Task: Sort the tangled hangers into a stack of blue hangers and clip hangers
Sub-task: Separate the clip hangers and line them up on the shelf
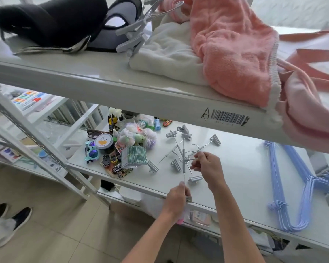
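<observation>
A: Shelf was white, tile floor below. Clip hangers sat mid-shelf, blue hangers stacked right.

B: Yep, left hand gripped one's clip end, right hand pinched a hook.

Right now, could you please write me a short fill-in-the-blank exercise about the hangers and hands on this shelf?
1. The stacked hangers lying at the shelf's right end are coloured ____.
2. The left hand grips one end of a grey ____ hanger.
3. The right hand pinches a metal ____ in the tangle.
4. On the upper shelf, more clip hangers lie beside a ____ towel.

Missing words: blue; clip; hook; pink
</observation>
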